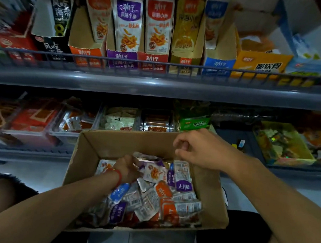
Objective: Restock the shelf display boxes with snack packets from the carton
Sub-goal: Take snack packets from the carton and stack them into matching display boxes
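Observation:
An open cardboard carton [214, 187] sits low in front of me, holding several mixed snack packets [160, 197] in purple, orange, blue and silver. My left hand [126, 168] is down inside the carton, its fingers curled among the packets and gripping some near the far side. My right hand [196, 148] hovers above the carton's far right corner with curled fingers; nothing shows in it. On the upper shelf stand the display boxes: orange [86, 52], purple [121, 58], red [152, 59], yellow [185, 62] and blue [218, 65], each with upright packets.
A grey wire rail [160, 68] fronts the upper shelf. The lower shelf carries clear trays [73, 120] of snacks, a green packet box [194, 122] and a yellow tray [283, 145]. A yellow box [259, 65] stands right of the blue one. My knees flank the carton.

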Demonstrator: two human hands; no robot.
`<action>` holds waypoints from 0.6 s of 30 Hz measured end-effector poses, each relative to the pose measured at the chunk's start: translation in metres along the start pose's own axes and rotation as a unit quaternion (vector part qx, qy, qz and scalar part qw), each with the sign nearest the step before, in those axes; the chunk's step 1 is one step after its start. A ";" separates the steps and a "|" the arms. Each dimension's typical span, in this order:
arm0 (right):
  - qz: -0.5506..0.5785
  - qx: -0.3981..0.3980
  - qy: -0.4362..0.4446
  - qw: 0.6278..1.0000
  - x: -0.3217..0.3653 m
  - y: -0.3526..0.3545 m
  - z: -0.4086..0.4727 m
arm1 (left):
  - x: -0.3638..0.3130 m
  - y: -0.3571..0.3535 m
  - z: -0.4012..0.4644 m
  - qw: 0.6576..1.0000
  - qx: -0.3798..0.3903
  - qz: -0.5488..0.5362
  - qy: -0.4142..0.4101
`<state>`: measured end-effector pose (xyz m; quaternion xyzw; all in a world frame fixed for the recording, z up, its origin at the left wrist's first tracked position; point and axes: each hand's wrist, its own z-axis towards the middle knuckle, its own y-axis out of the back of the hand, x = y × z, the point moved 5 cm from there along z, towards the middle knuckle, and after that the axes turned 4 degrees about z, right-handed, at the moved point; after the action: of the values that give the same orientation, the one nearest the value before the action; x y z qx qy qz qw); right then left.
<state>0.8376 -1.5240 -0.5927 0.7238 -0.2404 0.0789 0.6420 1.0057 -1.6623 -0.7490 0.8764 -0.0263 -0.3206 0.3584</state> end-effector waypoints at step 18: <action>0.329 -0.061 -0.072 0.939 0.014 0.018 0.012 | -0.075 0.115 -0.087 0.926 -0.018 -0.368 -0.086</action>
<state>0.8389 -1.5404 -0.5729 0.5673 -0.5152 0.2188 0.6040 1.0181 -1.6736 -0.5876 0.7869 0.2733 -0.5045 0.2272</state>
